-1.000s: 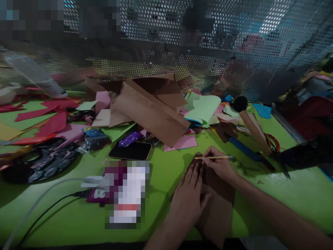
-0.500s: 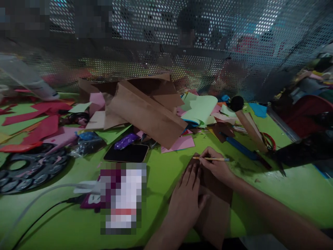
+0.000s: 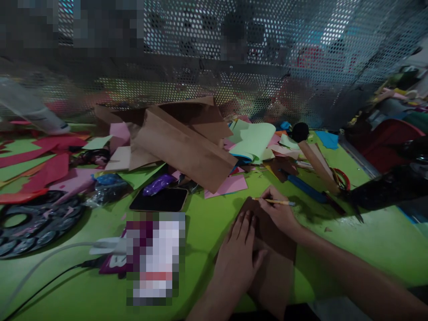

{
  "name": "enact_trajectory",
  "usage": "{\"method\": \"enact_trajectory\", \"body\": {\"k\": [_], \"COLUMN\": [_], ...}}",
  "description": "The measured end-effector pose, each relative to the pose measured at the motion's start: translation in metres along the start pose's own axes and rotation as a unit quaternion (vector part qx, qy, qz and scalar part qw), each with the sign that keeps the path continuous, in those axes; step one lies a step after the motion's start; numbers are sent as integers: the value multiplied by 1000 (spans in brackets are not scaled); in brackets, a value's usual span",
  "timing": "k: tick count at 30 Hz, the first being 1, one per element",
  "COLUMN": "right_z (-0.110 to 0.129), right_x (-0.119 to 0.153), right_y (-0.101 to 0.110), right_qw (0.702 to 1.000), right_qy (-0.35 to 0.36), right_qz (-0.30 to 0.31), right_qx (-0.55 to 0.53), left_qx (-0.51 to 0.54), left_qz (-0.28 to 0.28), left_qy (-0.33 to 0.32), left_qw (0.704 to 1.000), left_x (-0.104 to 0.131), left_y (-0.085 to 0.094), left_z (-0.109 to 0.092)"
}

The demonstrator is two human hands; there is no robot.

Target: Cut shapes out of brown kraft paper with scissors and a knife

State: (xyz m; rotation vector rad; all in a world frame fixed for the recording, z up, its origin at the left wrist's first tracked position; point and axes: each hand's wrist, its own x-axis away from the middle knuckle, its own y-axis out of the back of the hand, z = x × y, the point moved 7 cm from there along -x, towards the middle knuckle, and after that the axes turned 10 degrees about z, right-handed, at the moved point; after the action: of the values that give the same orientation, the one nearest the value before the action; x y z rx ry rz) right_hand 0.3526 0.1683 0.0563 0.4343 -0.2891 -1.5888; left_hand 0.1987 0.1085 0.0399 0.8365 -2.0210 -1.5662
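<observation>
A sheet of brown paper (image 3: 274, 276) lies on the green table in front of me. My left hand (image 3: 239, 249) rests flat on it, fingers stretched toward the far edge and thumb out to the side. Between the fingertips of my right hand (image 3: 279, 214) is a pencil (image 3: 277, 202), held almost level, its tip at the paper's far end. The right hand's heel sits over the paper's right side. Any mark under the tip is too small to make out.
Left of the paper are a dark phone (image 3: 160, 199), a purple packet (image 3: 158, 184) and a black paint palette (image 3: 36, 223). Folded brown paper (image 3: 187, 147) and coloured scraps spread along the back. Scissors (image 3: 356, 207) and a blue-handled cutter (image 3: 307, 187) lie to the right.
The view has shifted slightly, moving the table's contents a little left. The pencil tip has moved slightly to the right along the paper's far end; the left hand stays flat.
</observation>
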Motion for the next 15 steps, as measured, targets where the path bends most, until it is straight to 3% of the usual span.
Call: {"method": "enact_trajectory", "body": {"k": [9,15], "right_z": [-1,-3], "right_x": [1,-1], "right_y": [4,21], "right_qw": [1000,991], "right_qy": [4,-15], "right_qz": [-30,-68], "right_qx": [-6,-110], "left_qx": [-14,-7], "left_qz": [7,-1], "left_qy": [8,0], "left_qw": [1000,1000], "left_x": [0,0], "left_y": [-1,6], "left_z": [0,-1]}}
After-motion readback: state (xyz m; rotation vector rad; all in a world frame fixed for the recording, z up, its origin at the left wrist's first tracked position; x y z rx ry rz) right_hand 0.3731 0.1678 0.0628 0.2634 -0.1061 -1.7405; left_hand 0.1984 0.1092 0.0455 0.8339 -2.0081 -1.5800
